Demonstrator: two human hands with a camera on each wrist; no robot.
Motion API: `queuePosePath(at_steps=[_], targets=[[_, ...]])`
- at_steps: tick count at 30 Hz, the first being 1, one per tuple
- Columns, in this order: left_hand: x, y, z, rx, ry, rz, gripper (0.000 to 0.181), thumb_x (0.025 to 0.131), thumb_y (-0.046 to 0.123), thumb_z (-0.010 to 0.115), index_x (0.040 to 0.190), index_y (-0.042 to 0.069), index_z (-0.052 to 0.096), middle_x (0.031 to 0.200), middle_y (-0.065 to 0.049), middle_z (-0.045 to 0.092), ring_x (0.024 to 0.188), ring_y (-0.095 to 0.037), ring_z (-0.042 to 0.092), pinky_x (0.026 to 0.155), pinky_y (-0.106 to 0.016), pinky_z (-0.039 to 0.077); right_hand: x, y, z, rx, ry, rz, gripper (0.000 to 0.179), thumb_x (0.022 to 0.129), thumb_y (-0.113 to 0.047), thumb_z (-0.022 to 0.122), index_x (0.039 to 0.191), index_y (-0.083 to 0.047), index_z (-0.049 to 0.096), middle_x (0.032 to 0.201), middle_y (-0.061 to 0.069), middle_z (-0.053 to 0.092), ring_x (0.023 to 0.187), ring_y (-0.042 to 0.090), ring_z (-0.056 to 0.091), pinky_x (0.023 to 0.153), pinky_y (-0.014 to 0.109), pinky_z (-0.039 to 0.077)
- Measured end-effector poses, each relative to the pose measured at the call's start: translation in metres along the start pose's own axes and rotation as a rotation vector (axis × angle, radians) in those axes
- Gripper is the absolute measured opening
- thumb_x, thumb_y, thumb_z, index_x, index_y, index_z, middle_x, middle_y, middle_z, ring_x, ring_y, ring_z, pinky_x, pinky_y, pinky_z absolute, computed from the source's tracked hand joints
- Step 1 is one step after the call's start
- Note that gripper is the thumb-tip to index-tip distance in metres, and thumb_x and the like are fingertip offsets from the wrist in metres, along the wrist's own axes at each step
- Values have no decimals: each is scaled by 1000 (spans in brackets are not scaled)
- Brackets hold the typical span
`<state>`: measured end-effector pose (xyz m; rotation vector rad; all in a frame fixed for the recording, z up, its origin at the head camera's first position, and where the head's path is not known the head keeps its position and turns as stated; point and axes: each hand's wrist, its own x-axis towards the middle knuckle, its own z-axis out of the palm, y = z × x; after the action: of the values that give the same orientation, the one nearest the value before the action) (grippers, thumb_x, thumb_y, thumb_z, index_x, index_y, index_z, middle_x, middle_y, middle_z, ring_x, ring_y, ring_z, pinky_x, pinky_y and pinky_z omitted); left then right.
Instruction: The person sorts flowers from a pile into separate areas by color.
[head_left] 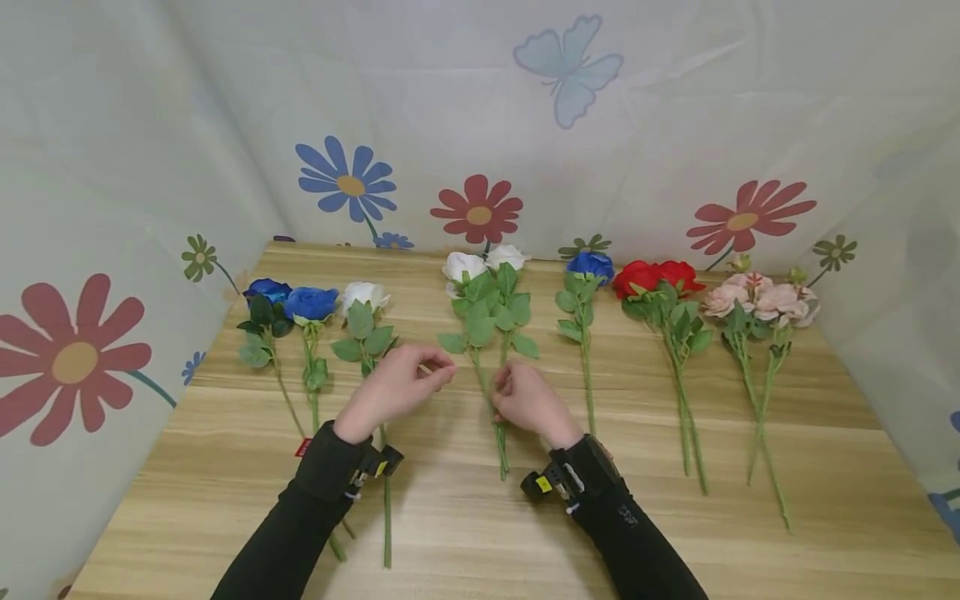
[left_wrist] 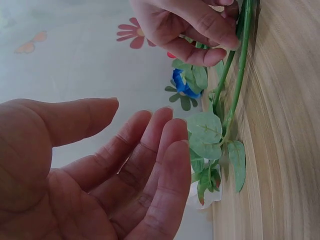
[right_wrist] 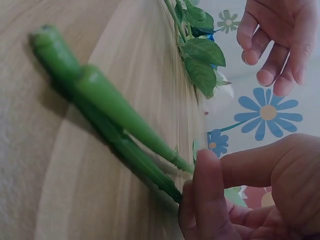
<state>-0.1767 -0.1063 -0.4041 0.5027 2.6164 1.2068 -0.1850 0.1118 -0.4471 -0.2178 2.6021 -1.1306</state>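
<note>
Two white roses (head_left: 465,267) lie side by side, their green stems (head_left: 487,400) crossing toward the front. My right hand (head_left: 528,404) grips these stems about halfway down. In the right wrist view the right fingers (right_wrist: 207,175) are curled at the stems, and the cut stem ends (right_wrist: 55,45) point toward the camera. My left hand (head_left: 401,383) hovers to the left of the pair, fingers loosely bent and nothing in them. Beneath it lies a single white rose (head_left: 365,296), its stem partly hidden by the hand and wrist.
Two blue roses (head_left: 311,304) lie at the far left. Right of the white pair are one blue rose (head_left: 591,267), red roses (head_left: 660,277) and pale pink flowers (head_left: 772,300). All lie on a wooden table (head_left: 450,533) backed by a flower-printed cloth (head_left: 420,100).
</note>
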Motion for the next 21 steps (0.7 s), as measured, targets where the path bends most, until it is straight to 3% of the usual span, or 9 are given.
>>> queuePosePath(at_steps=[4, 8, 13, 17, 21], targets=[[1, 0, 0, 8, -6, -4, 25, 103, 24, 59, 115, 7, 73, 109, -8, 73, 92, -17, 69, 79, -32, 57, 0, 1, 0, -58, 51, -24, 22, 93, -10, 68, 108, 2, 60, 63, 4, 64, 52, 13, 58, 49, 24, 42], [0, 0, -1, 12, -9, 0, 25, 103, 25, 58, 115, 7, 72, 109, -8, 73, 93, -18, 69, 81, -34, 57, 0, 1, 0, -139, 114, -3, 46, 89, -23, 76, 119, 5, 56, 65, 1, 53, 54, 13, 49, 49, 25, 38], [0, 0, -1, 15, -13, 0, 25, 103, 25, 59, 114, 7, 72, 109, -8, 73, 93, -19, 70, 81, -34, 58, 0, -1, 0, -193, 66, 57, 72, 79, -33, 86, 128, 7, 51, 74, 4, 52, 62, 17, 51, 53, 28, 42], [1, 0, -1, 22, -15, -9, 26, 103, 25, 59, 115, 7, 72, 109, -8, 73, 91, -18, 70, 79, -33, 57, -1, -3, 0, -236, 26, 69, 69, 77, -30, 88, 125, 7, 54, 80, 8, 59, 67, 18, 56, 56, 28, 45], [0, 1, -1, 20, -16, -8, 26, 103, 26, 58, 115, 7, 72, 109, -8, 73, 90, -17, 69, 78, -32, 57, -1, -4, 1, -242, 40, 60, 57, 80, -23, 86, 119, 7, 57, 76, 7, 58, 64, 18, 55, 53, 26, 43]])
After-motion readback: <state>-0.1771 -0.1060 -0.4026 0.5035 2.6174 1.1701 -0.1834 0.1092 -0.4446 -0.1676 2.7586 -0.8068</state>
